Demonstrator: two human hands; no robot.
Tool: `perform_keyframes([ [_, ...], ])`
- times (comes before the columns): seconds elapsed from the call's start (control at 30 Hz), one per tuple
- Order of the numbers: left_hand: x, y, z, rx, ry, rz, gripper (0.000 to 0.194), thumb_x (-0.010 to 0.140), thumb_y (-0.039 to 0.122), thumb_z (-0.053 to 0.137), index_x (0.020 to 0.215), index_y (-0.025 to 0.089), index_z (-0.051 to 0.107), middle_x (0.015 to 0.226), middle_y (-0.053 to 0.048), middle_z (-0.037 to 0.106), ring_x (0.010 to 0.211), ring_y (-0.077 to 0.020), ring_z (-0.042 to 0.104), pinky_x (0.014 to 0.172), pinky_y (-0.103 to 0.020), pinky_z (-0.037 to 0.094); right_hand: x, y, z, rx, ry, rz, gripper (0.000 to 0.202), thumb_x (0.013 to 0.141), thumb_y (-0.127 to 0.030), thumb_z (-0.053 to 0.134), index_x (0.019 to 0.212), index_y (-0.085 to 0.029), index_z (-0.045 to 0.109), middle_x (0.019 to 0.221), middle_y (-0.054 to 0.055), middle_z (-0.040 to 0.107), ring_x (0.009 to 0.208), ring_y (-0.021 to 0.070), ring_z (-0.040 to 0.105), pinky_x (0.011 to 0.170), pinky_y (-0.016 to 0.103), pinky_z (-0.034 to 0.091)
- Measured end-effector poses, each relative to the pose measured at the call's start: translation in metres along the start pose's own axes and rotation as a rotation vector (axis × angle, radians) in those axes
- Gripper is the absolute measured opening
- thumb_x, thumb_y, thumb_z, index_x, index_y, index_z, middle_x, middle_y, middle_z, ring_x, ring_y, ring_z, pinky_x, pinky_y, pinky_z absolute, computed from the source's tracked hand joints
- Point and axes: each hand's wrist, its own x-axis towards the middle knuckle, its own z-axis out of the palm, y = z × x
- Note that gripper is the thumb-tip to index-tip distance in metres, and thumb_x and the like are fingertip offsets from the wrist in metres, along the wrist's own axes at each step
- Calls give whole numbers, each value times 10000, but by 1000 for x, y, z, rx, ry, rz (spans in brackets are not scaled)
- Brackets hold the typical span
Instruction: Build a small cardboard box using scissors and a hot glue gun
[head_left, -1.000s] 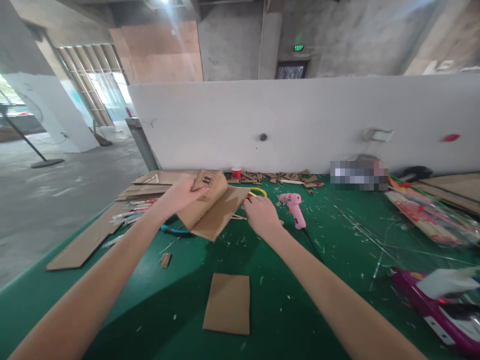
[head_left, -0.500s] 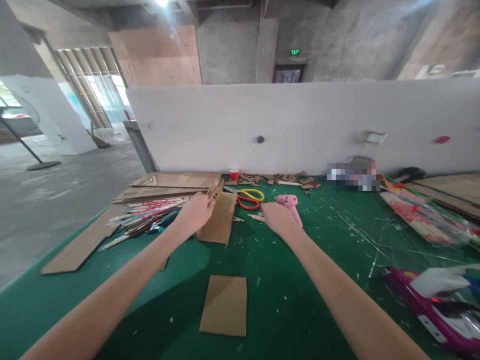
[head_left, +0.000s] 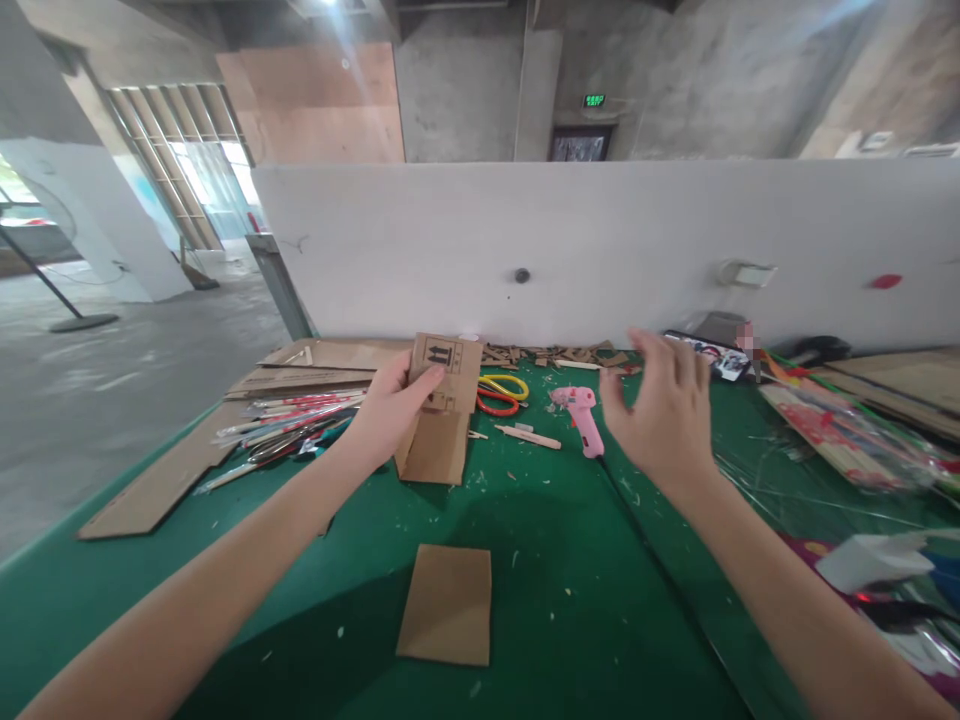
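In the head view, the left hand pinches a printed cardboard piece at its left side, the thumb on the front and the other fingers mostly hidden behind. The piece is raised over the far middle of the green worktop, printed face towards the camera, its arrows pointing up the picture; foreshortening leaves its long axis unclear. Just below it in the picture is a folded cardboard piece; whether they touch is unclear. The left forearm slants in from the lower left.

The right hand holds nothing, thumb well apart from loosely curled, raised fingers, just right of the pink glue gun. Its forearm slants in from the lower right. Scissors lie right of the printed piece; a cardboard square lies flat nearer the camera.
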Motion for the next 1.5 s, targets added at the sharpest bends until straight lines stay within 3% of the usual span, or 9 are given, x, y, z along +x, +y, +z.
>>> perform_keyframes([
  [0.07,-4,2,5,-257,-16,-144,326,819,350,586,1090,180,520,1026,-74,629,868,-214,636,629,-347,585,-12,26,18,39,29,182,702,794,-469,573,1357,-114,350,1316,220,435,1241,360,379,995,529,313],
  [0.13,-7,2,10,-391,-38,-235,330,776,293,649,1064,190,526,1025,-62,626,813,-187,646,607,-342,594,-28,49,44,147,-145,378,863,688,-562,642,1343,-74,365,1297,248,454,1206,381,418,975,527,342],
  [0.33,-14,4,23,-525,-121,-400,257,806,164,576,1058,196,543,954,-45,650,690,-144,649,547,-294,584,-57,73,92,493,-634,433,461,761,-459,566,1100,-145,565,977,122,665,832,227,628,748,324,461],
  [0.47,-24,3,37,-578,-101,-540,240,831,157,515,1063,184,566,798,-36,634,591,-132,614,361,-196,474,-53,68,84,434,-562,425,224,708,-319,583,880,-176,598,755,52,638,664,185,572,618,291,411],
  [0.6,-35,-15,53,-709,-121,-601,247,830,209,564,1069,150,591,738,-24,593,507,-94,552,302,-164,402,-52,52,61,894,-444,598,334,673,-297,614,985,-181,585,585,-31,557,522,127,487,495,243,352],
  [0.77,-39,-47,68,-752,-74,-582,277,841,251,571,1096,145,560,640,12,537,399,-67,461,294,-167,356,-76,26,40,1273,-532,742,314,755,-443,642,891,-162,613,464,-51,478,439,91,397,458,236,307],
  [0.9,-39,-60,71,-780,6,-563,316,832,239,575,1141,217,510,621,60,489,311,-7,269,290,-135,193,-96,11,29,1277,-598,679,344,799,-524,586,797,-180,602,438,-44,476,439,101,448,472,239,341],
  [1.1,-42,-69,67,-859,-97,-522,277,823,246,585,1091,236,514,548,90,398,315,-8,208,320,-140,116,-101,-10,17,1119,-711,556,390,777,-554,580,780,-166,623,589,16,614,482,124,556,490,253,405],
  [1.5,-45,-71,67,-850,-212,-450,207,852,305,564,1032,221,508,571,83,400,337,-12,220,335,-153,95,-106,-24,30,1128,-626,665,407,763,-573,580,645,-204,455,439,-77,383,338,64,347,370,235,325],
])
